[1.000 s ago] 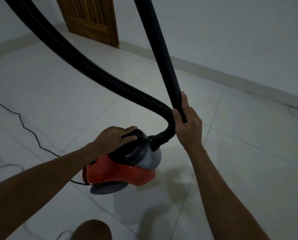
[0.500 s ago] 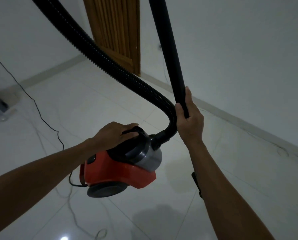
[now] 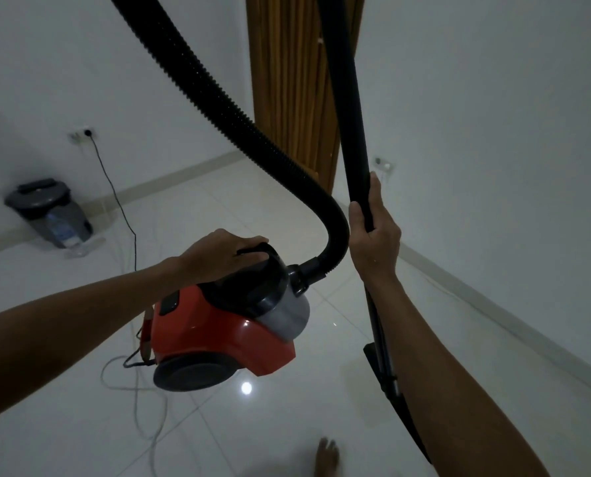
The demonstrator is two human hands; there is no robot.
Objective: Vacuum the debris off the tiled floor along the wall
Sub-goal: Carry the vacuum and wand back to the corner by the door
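A red and grey canister vacuum [image 3: 218, 335] hangs above the white tiled floor [image 3: 270, 208]. My left hand [image 3: 221, 256] grips its black top handle. A ribbed black hose [image 3: 218, 98] arcs from the canister's front up out of view. My right hand [image 3: 373, 235] holds the black wand tube [image 3: 349, 98], which runs down behind my right forearm to the floor nozzle [image 3: 387, 376]. No debris is visible on the tiles.
A grey lidded bin [image 3: 46, 211] stands by the left wall under a socket [image 3: 82, 134] with a black cord [image 3: 122, 208] plugged in. Cords loop on the floor below the vacuum. A wooden door [image 3: 287, 87] is ahead, and my bare foot [image 3: 326, 456] shows at the bottom.
The view has swung left and upward, bringing the bin, wall socket and more of the door into sight. The vacuum stays in both hands, carried higher above the tiles.
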